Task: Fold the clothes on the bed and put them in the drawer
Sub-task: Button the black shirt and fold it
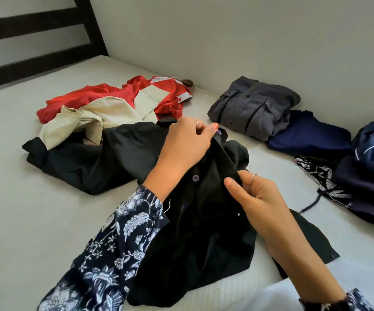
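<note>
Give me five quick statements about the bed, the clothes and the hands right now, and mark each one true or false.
1. Both hands hold the black shirt. True: the left hand pinches it near the collar and the right hand grips its edge.
2. The grey shirt lies crumpled in the unfolded heap. False: it sits folded near the wall, beside the navy garment.
3. A red garment lies unfolded behind the beige one. True.
4. The black shirt has white buttons. False: its button is purple.
5. A drawer stands open beside the bed. False: no drawer is in view.
</note>
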A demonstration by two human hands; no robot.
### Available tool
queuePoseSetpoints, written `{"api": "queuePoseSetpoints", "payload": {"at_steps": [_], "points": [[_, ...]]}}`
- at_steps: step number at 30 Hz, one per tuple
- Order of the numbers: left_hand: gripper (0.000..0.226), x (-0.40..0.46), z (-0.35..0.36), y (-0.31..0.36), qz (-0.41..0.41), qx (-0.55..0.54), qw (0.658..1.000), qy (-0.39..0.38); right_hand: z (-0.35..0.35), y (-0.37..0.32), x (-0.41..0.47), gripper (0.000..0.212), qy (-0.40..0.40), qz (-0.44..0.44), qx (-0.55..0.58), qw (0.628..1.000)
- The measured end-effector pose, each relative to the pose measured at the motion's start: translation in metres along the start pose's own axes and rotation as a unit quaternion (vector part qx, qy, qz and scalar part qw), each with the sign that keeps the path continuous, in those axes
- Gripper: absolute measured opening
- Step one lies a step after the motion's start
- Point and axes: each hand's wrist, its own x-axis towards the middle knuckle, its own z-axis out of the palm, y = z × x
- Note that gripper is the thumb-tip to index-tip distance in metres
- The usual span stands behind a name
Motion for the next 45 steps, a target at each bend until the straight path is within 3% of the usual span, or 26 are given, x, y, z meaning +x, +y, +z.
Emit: {"api": "queuePoseSetpoints", "payload": {"at_steps": [1, 4, 7, 9, 14, 17, 28, 37, 39, 42, 43, 45], "points": [[0.041, -0.001, 0.002, -0.001, -0.003, 0.002, 1.0, -0.002, -0.001, 0.002, 0.0, 0.05, -0.001, 0.018, 0.026, 0.999], [0.031, -0.013, 0.002, -0.002, 0.017, 0.012, 0.999, 0.03, -0.003, 0.007, 0.002, 0.021, -0.003, 0.068, 0.103, 0.992], [0.016, -0.05, -0.005, -0.005, 0.084, 0.01, 0.98, 0.179, -0.003, 0.009, 0.001, 0.021, -0.002, 0.093, 0.135, 0.986], [0.008, -0.079, -0.005, -0.009, 0.091, -0.014, 0.969, 0.23, -0.002, 0.009, 0.003, 0.021, 0.001, 0.099, 0.144, 0.985], [0.01, -0.114, 0.017, -0.032, -0.036, -0.08, 0.982, 0.166, -0.001, 0.009, 0.003, 0.022, -0.003, 0.112, 0.146, 0.983], [0.013, -0.114, 0.026, -0.033, -0.064, -0.136, 0.982, 0.116, 0.0, 0.01, 0.002, 0.022, 0.001, 0.125, 0.156, 0.98], [0.007, -0.112, 0.031, -0.027, -0.057, -0.158, 0.979, 0.115, 0.003, 0.004, -0.004, 0.018, 0.01, 0.128, 0.189, 0.974], [0.001, -0.103, 0.039, -0.015, 0.012, -0.085, 0.988, 0.128, -0.002, -0.007, -0.008, 0.006, 0.009, 0.123, 0.269, 0.955], [0.003, -0.101, 0.039, -0.015, 0.024, -0.071, 0.988, 0.135, -0.003, -0.005, -0.007, 0.016, 0.005, 0.123, 0.275, 0.954], [0.004, -0.101, 0.039, -0.014, 0.028, -0.068, 0.985, 0.155, -0.002, -0.002, -0.006, 0.05, 0.0, 0.122, 0.285, 0.951], [0.004, -0.101, 0.038, -0.014, 0.025, -0.071, 0.984, 0.162, -0.002, -0.002, -0.006, 0.051, 0.006, 0.122, 0.29, 0.949], [0.003, -0.103, 0.037, -0.013, 0.015, -0.088, 0.981, 0.17, -0.001, -0.005, -0.008, 0.028, 0.019, 0.11, 0.28, 0.954]]}}
